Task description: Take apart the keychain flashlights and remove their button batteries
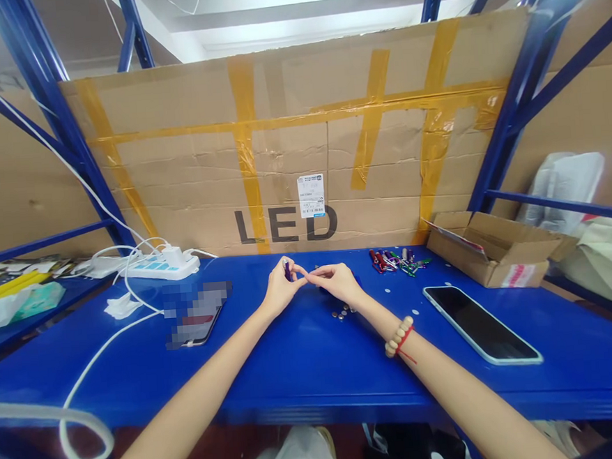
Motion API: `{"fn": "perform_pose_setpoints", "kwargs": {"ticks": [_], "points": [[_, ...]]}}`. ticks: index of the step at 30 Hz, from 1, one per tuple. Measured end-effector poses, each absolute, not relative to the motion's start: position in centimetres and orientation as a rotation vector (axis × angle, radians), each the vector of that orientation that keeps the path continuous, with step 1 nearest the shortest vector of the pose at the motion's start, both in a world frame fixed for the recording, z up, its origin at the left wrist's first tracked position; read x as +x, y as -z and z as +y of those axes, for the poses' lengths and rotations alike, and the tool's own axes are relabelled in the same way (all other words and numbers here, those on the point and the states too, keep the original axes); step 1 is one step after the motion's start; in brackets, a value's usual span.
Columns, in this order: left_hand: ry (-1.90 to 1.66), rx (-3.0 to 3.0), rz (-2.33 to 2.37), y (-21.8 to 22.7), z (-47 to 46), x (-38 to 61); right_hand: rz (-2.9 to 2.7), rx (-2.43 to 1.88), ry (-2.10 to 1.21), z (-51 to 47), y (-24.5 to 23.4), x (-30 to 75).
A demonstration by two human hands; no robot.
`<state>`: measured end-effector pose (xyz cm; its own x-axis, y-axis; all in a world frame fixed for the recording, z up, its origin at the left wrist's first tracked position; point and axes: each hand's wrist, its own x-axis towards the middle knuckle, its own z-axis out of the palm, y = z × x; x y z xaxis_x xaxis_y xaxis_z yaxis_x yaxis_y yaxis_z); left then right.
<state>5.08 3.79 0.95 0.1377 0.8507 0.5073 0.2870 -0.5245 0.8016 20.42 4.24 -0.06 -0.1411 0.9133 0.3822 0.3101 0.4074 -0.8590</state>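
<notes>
My left hand (pixel 282 285) is closed round a small dark purple tube (pixel 287 270), held roughly upright between its fingers. My right hand (pixel 335 282) is in a pinch, its fingertips meeting those of my left hand just above the blue tabletop. Whatever sits between the right fingertips is too small or hidden to make out. Beside the right wrist lie several small silver button cells (pixel 341 315). Farther back on the right is a pile of small coloured metal tubes (pixel 398 261) in red, purple, green and silver, some with metal clips.
A phone in a pale case (pixel 483 325) lies at the right, and another phone (pixel 204 317) at the left. An open cardboard box (pixel 496 247) stands back right. White cables run from a power strip (pixel 164 265) at back left. A cardboard sheet (pixel 290 154) walls off the back.
</notes>
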Motion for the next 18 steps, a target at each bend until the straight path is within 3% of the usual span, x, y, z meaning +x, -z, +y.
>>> {"fn": "perform_pose_setpoints", "kwargs": {"ticks": [11,18], "points": [[-1.389,2.044,1.051,-0.3,4.1,5.4,-1.534,-0.877,-0.869,3.3,-1.5,19.6],[-1.265,1.975,1.034,0.2,4.0,5.7,-1.680,-0.877,-0.725,3.2,-0.8,19.3]]}}
